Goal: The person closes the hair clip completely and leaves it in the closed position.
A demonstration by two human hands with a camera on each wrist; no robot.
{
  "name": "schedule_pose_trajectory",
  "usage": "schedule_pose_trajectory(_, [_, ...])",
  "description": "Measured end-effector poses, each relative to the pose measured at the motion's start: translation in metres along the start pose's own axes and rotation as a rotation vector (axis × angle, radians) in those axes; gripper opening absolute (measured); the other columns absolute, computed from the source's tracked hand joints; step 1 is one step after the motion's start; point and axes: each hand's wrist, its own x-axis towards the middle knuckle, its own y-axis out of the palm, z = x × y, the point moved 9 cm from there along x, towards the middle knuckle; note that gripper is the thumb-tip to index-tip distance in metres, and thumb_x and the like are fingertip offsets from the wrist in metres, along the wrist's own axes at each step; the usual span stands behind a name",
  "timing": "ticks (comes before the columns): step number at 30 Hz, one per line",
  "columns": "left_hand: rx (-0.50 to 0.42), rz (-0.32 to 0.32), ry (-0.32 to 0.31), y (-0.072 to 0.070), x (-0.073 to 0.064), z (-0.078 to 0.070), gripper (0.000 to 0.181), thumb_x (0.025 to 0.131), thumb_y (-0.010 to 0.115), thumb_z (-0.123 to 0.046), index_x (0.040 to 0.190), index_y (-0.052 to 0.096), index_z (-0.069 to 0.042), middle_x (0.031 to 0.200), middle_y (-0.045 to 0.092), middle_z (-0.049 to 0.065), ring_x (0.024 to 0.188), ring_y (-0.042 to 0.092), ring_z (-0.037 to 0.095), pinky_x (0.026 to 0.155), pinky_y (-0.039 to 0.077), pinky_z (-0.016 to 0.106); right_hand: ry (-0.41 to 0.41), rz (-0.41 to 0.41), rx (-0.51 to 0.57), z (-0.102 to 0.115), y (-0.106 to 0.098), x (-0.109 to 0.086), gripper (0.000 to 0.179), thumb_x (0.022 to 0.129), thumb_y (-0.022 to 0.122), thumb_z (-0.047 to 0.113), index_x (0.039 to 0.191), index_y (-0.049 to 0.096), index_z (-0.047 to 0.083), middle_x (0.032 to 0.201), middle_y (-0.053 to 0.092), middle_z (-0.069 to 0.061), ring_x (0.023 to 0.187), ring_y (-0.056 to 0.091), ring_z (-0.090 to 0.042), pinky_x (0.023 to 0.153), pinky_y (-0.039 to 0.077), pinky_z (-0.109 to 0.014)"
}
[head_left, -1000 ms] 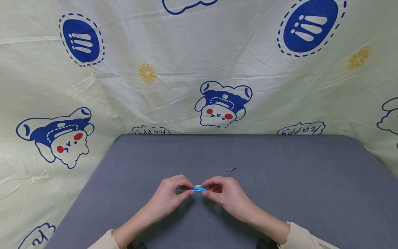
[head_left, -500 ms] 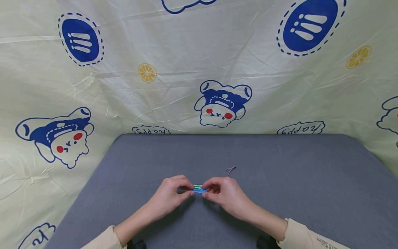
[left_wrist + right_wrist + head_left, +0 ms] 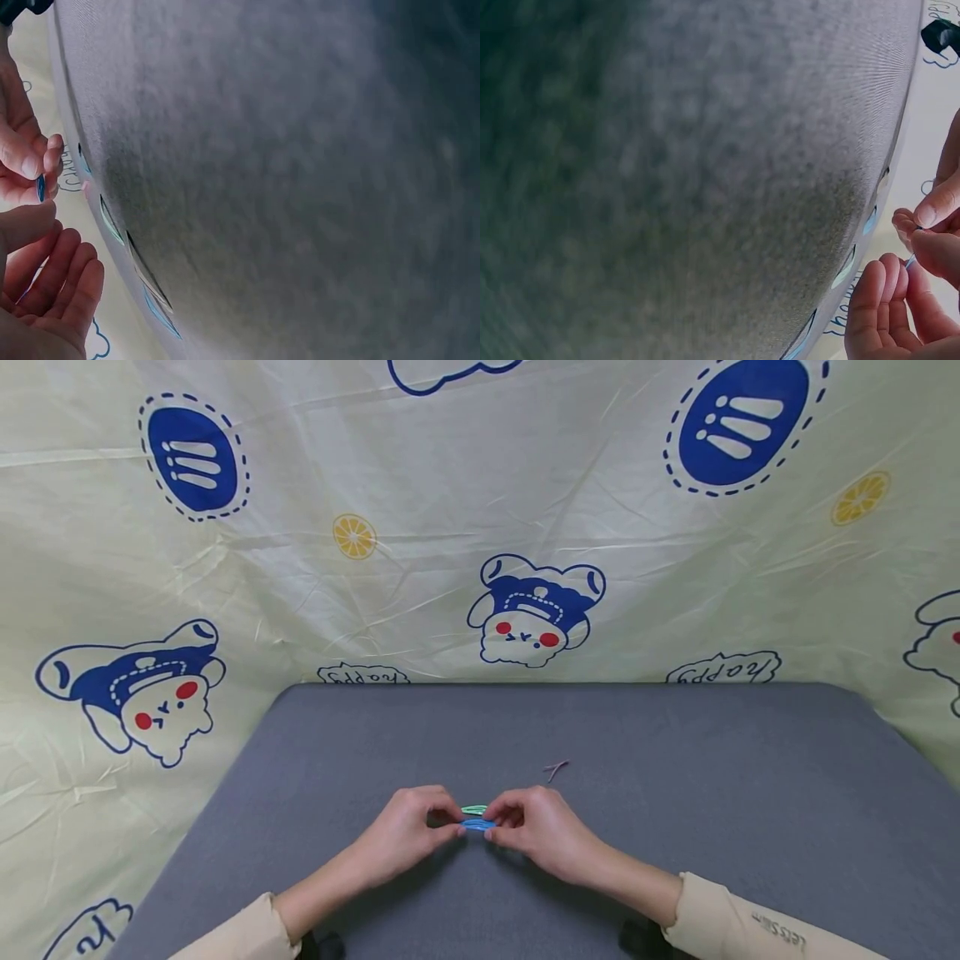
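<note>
A blue snap hair clip [image 3: 477, 825] is stretched sideways between my two hands, close over the table. My left hand [image 3: 416, 827] pinches its left end between thumb and fingers. At the other end, my right hand [image 3: 551, 835] has the clip between thumb and forefinger. Just behind it shows a green hair clip [image 3: 474, 810], partly covered by the fingers. The left wrist view catches the held blue clip [image 3: 40, 187] edge-on, near both thumbs. Lying on the table there are a pale green clip [image 3: 111, 220], a greyish clip [image 3: 148, 272] and a blue clip [image 3: 160, 313].
A thin pinkish forked piece [image 3: 557, 770] lies on the grey table [image 3: 712, 777], behind my right hand. Beyond the table's far edge hangs a pale printed curtain [image 3: 420, 593].
Both hands have shifted slightly toward me with the blue hair clip. A gap now shows between it and the green clip, which is more visible.
</note>
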Motion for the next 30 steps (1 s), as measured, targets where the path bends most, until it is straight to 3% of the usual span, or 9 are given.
schedule_pose_trajectory(30, [0.134, 0.108, 0.046, 0.014, 0.006, 0.010, 0.009, 0.080, 0.080, -0.006, 0.081, 0.072, -0.011, 0.079, 0.058, -0.009, 0.072, 0.056, 0.001, 0.065, 0.048, 0.020, -0.062, 0.042, -0.109, -0.001, 0.008, 0.011, 0.007, 0.082, 0.078, 0.009, 0.086, 0.073, 0.012, 0.072, 0.063, 0.011, 0.066, 0.058, -0.005, 0.059, 0.047, -0.023])
